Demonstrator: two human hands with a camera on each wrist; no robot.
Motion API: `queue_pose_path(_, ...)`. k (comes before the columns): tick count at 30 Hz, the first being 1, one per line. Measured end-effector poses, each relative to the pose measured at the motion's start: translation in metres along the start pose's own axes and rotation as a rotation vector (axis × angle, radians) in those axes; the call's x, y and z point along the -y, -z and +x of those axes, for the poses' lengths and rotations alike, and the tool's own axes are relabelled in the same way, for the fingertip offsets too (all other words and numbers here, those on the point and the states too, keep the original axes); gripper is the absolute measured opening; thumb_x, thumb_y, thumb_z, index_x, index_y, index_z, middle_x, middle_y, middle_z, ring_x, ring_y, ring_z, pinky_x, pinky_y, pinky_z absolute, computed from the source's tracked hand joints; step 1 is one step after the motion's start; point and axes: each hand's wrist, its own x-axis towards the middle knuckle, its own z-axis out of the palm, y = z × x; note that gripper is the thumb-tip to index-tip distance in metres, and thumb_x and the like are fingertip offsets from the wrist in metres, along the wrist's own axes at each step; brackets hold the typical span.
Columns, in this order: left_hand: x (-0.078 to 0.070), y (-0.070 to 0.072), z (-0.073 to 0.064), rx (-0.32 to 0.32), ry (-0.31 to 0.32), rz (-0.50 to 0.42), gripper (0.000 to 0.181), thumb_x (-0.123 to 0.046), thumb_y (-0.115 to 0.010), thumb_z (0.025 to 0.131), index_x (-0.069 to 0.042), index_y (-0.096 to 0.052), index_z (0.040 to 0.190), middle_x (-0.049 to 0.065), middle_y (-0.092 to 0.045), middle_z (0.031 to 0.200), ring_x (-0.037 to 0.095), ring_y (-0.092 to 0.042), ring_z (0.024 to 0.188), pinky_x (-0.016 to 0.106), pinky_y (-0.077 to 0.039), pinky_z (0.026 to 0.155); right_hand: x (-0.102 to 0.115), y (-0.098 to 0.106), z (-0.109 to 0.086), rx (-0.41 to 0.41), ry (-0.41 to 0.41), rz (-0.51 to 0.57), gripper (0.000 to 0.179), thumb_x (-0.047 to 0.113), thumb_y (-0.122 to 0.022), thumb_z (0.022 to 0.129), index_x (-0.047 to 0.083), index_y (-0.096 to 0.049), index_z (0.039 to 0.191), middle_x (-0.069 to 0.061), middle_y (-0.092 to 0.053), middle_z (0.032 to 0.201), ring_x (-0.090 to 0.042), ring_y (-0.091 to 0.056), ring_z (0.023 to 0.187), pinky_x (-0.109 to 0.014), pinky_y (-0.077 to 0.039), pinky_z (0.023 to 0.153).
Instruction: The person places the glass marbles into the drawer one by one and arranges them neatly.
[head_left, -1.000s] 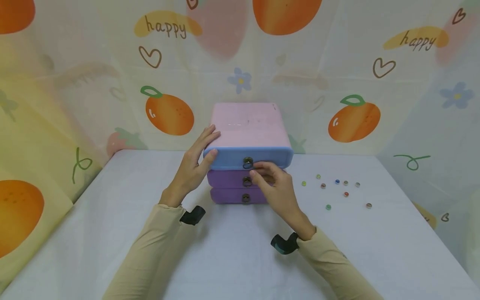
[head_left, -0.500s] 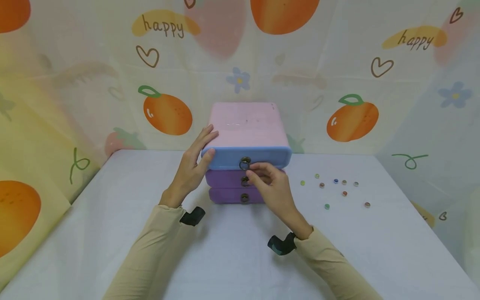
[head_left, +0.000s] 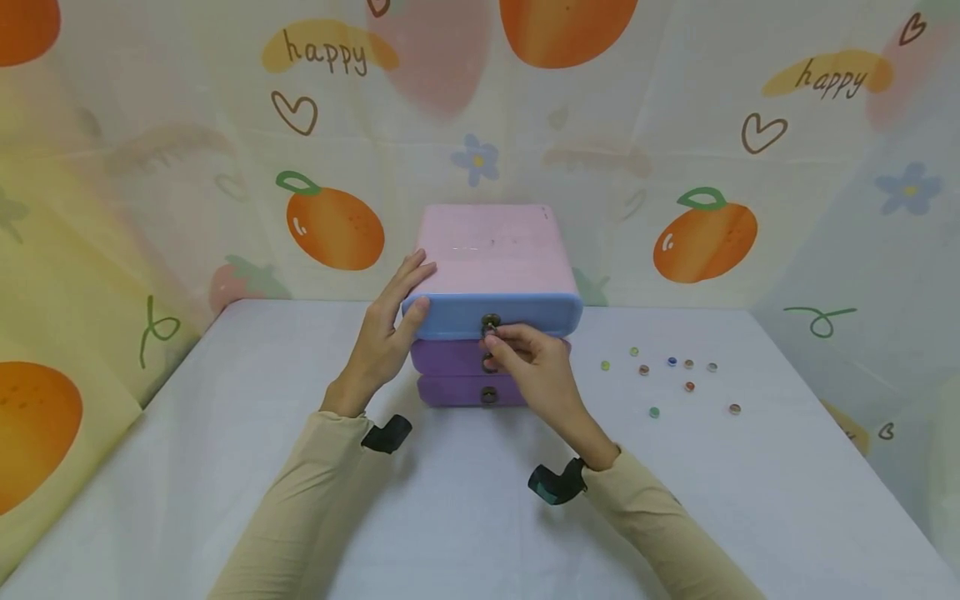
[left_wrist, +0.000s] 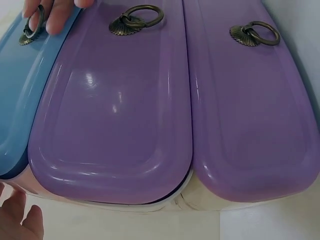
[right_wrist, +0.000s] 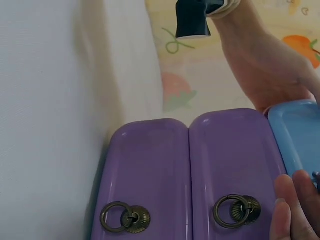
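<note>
A small chest with a pink top (head_left: 491, 250) has a blue top drawer (head_left: 532, 315) and two purple drawers (head_left: 450, 357) below it. Each drawer front carries a dark bronze ring pull; all three drawers look closed. My left hand (head_left: 378, 346) rests along the chest's upper left side, fingers extended over the edge and thumb at the blue front's corner. With thumb and fingertips, my right hand (head_left: 543, 371) pinches the blue drawer's ring pull (left_wrist: 36, 25). Its fingers partly hide the middle purple drawer's ring in the head view.
Several small coloured beads (head_left: 689, 387) lie scattered on the white-covered table (head_left: 450, 517), right of the chest. A cloth backdrop (head_left: 600, 167) printed with oranges hangs close behind. A black wrist camera (head_left: 557, 482) juts from the right wrist, and another (head_left: 387, 434) from the left.
My right hand has moved slightly left, and its thumb and fingertips have come together on the blue drawer's ring pull. The left hand stays on the chest's side.
</note>
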Motion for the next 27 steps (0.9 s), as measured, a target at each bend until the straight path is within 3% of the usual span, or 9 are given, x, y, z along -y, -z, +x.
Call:
queue_pose_path(8,0.001,0.001,0.0,0.004,-0.01,0.002,0.045,-0.03,-0.045,0.104,-0.015,-0.05,0.146,0.001,-0.036,0.161,0.016,-0.022,0.154,0.046,-0.019,0.126,0.001,0.0,-0.001,0.007,-0.015,-0.004,0.023,0.016,-0.061,0.098,-0.004,-0.068,0.108,-0.021,-0.074,0.105,-0.028,-0.074,0.087,-0.029,-0.061,0.08)
queue_pose_path(14,0.001,0.003,0.0,0.018,-0.013,0.002,0.047,-0.035,-0.036,0.106,-0.015,-0.049,0.147,0.0,-0.035,0.161,0.015,-0.021,0.154,0.045,-0.018,0.127,0.003,0.001,-0.006,0.023,-0.018,0.002,0.023,0.016,-0.061,0.099,-0.005,-0.067,0.107,-0.021,-0.074,0.106,-0.028,-0.073,0.089,-0.027,-0.06,0.084)
queue_pose_path(27,0.005,0.008,0.001,0.067,-0.046,-0.033,0.053,-0.038,-0.026,0.107,-0.014,-0.046,0.149,0.001,-0.033,0.162,0.016,-0.019,0.154,0.047,-0.015,0.127,0.001,0.002,-0.014,0.043,-0.027,0.021,0.022,0.018,-0.061,0.099,-0.001,-0.068,0.106,-0.018,-0.074,0.105,-0.023,-0.072,0.094,-0.038,-0.059,0.09)
